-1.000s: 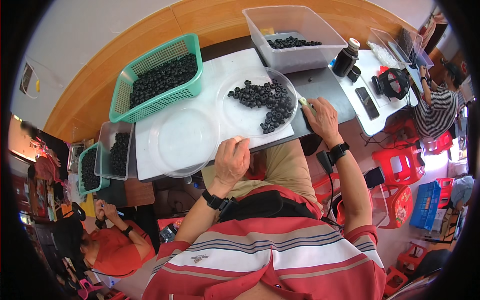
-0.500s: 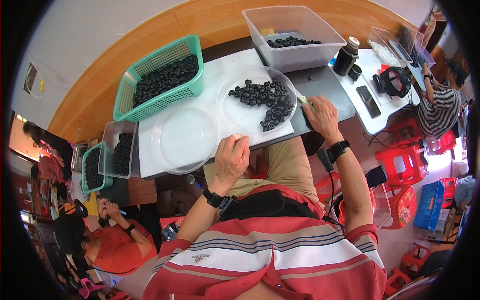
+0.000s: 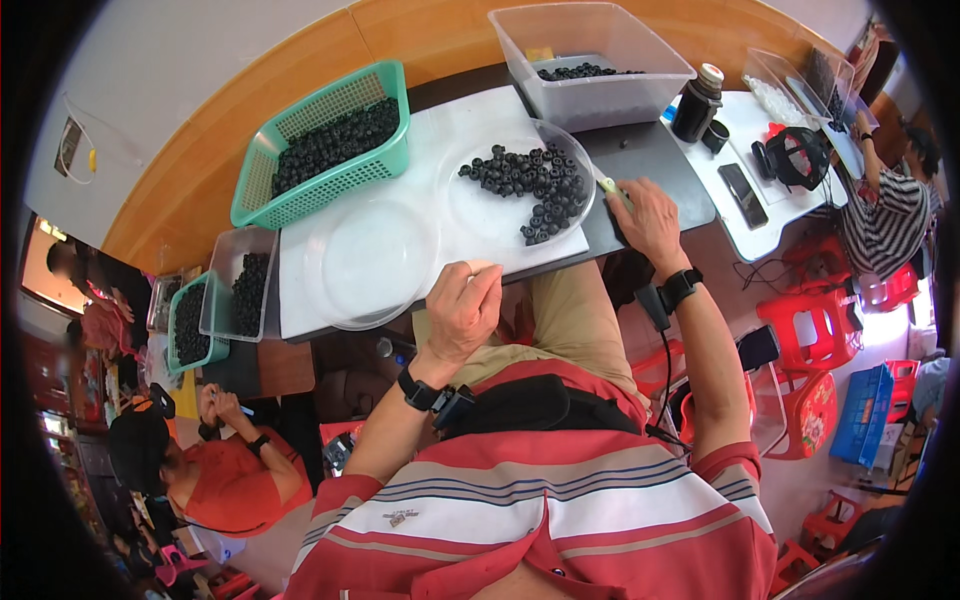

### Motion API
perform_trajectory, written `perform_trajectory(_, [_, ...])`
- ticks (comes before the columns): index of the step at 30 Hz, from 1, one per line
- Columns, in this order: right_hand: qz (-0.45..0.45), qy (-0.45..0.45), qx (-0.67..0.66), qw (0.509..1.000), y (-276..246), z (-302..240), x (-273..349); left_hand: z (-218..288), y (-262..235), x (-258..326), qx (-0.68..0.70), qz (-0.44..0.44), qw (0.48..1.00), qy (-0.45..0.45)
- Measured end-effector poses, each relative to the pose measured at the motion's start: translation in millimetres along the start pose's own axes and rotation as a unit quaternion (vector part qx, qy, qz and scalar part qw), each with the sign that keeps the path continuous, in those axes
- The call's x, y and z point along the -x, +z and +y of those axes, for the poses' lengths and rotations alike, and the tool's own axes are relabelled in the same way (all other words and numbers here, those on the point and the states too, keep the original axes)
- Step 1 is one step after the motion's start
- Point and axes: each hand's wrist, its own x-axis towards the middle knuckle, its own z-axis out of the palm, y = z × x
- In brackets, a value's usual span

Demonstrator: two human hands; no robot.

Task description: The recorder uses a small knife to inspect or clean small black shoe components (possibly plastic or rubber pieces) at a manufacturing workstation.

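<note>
Perhaps the right hand (image 3: pixel 650 222), clutching a tool (image 3: pixel 617 194), may bump the right dish (image 3: pixel 482 216), spilling black pieces (image 3: pixel 508 174) (left hand's (image 3: pixel 465 310) grip unclear).

perforated plastic basket (image 3: pixel 335 187), smooth translucent plastic bin (image 3: pixel 620 108), thin glossy plastic dishes (image 3: pixel 375 252), smooth beads (image 3: pixel 545 182) — faintly shiny, cloth shirt (image 3: pixel 530 490), smooth wood-look panel (image 3: pixel 440 35), glossy plastic stools (image 3: pixel 812 318)

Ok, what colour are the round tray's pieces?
The pieces are black, clearest in the head view.
</note>
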Motion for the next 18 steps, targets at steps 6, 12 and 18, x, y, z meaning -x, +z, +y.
perform_trajectory(6, [0.007, -0.006, 0.002, 1.000, -1.1, 1.6, 0.2, 14.5, -4.7, -43.2, 0.031, -0.039, 0.999, 0.010])
perform_trajectory(12, [-0.005, 0.003, -0.006, 1.000, -0.1, 2.5, 2.4, -10.8, 15.9, -81.5, 0.042, -0.251, 0.964, -0.081])
perform_trajectory(18, [0.001, 0.006, -0.008, 1.000, -1.2, 2.8, 1.7, -28.0, 37.9, -101.5, 0.053, -0.401, 0.897, -0.178])
